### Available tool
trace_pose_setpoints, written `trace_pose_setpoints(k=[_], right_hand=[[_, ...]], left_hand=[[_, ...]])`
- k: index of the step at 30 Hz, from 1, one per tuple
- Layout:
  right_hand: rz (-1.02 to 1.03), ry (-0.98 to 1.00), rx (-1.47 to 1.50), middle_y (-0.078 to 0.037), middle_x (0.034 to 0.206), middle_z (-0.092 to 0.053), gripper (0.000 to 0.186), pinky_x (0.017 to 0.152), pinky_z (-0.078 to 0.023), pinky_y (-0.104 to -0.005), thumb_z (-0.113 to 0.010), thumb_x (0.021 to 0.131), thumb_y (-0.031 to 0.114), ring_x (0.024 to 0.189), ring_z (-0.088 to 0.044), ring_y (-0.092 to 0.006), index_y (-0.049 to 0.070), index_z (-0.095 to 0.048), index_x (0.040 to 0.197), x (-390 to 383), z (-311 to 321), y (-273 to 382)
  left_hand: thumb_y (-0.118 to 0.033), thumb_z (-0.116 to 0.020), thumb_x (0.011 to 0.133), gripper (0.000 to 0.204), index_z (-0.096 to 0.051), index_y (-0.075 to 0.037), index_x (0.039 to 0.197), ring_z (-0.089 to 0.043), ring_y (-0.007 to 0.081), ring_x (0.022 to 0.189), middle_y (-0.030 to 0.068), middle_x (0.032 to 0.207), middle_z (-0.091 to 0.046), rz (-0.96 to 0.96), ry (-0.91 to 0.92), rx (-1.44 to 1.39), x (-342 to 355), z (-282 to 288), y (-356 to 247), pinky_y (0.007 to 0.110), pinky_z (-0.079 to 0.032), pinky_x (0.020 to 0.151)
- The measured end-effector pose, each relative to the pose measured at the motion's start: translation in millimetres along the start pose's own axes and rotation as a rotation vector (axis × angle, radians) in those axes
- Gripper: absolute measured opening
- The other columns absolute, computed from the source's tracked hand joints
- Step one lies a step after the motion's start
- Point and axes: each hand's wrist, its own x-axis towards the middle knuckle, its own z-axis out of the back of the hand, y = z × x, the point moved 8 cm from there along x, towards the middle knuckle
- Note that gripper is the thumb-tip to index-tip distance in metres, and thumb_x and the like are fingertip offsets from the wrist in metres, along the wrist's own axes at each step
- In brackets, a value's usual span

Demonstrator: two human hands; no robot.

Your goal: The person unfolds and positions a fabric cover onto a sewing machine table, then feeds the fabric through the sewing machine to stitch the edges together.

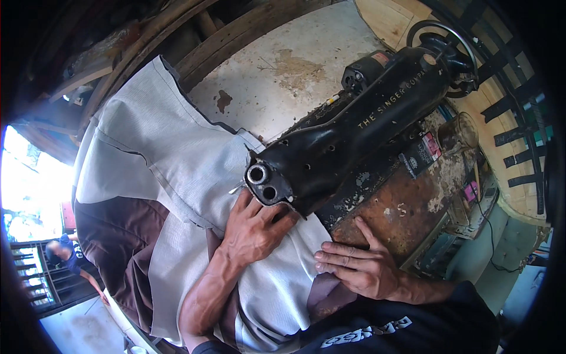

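Note:
A black sewing machine (354, 130) with a handwheel (457, 56) slants from the upper right to the middle. Light grey fabric (177, 153), with seams and dark brown panels (121, 236), spreads under its head and over the left side. My left hand (253, 233) rests on the fabric right at the machine's head, its fingers bent and apart; the head hides the fingertips. Flat at the fabric's right edge lies my right hand (368, 268), fingers stretched out and index finger over the worn table. The needle and presser foot are hidden.
A motor (365, 71) sits behind the machine arm. A glass jar (458, 133) and a small dark packet (417, 162) stand right of it on the worn table (383, 224). A cable (492, 236) hangs at the right. Another person (73, 256) is at the far left.

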Motion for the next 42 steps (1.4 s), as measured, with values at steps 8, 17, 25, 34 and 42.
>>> trace_pose_setpoints(k=[8, 17, 25, 34, 42], right_hand=[[0.041, -0.087, 0.061, 0.002, 0.127, -0.074, 0.019, 0.12, -0.032, -0.0673, -0.072, 0.087, 0.01, 0.13, -0.064, -0.0144, 0.016, -0.08, 0.104, -2.9, 10.8, 0.7], [0.27, -0.132, 0.214, -0.003, 0.099, -0.068, 0.026, 0.092, -0.055, -0.0396, -0.077, 0.076, 0.009, 0.099, -0.067, -0.0236, 0.01, -0.074, 0.102, -26.5, 24.4, 36.2], [0.226, -0.197, 0.112, -0.007, 0.111, -0.07, 0.027, 0.092, -0.057, -0.0406, -0.08, 0.079, 0.008, 0.106, -0.068, -0.0284, 0.008, -0.076, 0.106, -61.1, 24.1, 32.3], [0.269, -0.281, 0.068, -0.007, 0.1, -0.078, 0.014, 0.092, -0.055, -0.0412, -0.077, 0.084, 0.012, 0.102, -0.074, -0.0221, 0.011, -0.077, 0.098, -89.8, 22.8, 39.8], [-0.057, -0.49, 0.157, 0.0, 0.094, -0.07, 0.031, 0.083, -0.054, -0.04, -0.081, 0.079, 0.006, 0.086, -0.067, -0.0217, 0.011, -0.076, 0.109, -86.0, 62.8, -3.9]], left_hand=[[-0.017, -0.071, 0.068, 0.047, -0.079, -0.02, 0.113, -0.063, 0.0206, 0.098, 0.0003, 0.102, -0.067, -0.031, -0.039, -0.002, 1.5, 4.2, -3.1, 0.039, -0.048, 0.087], [-0.004, -0.072, 0.071, 0.048, -0.077, -0.011, 0.118, -0.061, 0.0325, 0.119, 0.0127, 0.119, -0.066, 0.115, 0.019, -0.05, 8.2, 25.7, -42.6, 0.047, -0.047, 0.103], [-0.035, -0.069, 0.094, 0.051, -0.066, -0.01, 0.138, -0.045, 0.0355, 0.147, 0.016, 0.148, -0.058, 0.225, 0.249, -0.053, -19.2, 0.6, -89.4, 0.056, -0.028, 0.123], [-0.033, -0.073, 0.088, 0.056, -0.067, -0.013, 0.14, -0.045, 0.0353, 0.148, 0.0142, 0.15, -0.058, 0.21, 0.173, -0.058, -20.8, -5.9, -94.1, 0.06, -0.029, 0.122], [-0.035, -0.072, 0.086, 0.059, -0.067, -0.012, 0.139, -0.049, 0.0333, 0.145, 0.013, 0.15, -0.059, 0.186, 0.181, -0.031, -17.5, -6.7, -92.2, 0.06, -0.029, 0.121]])
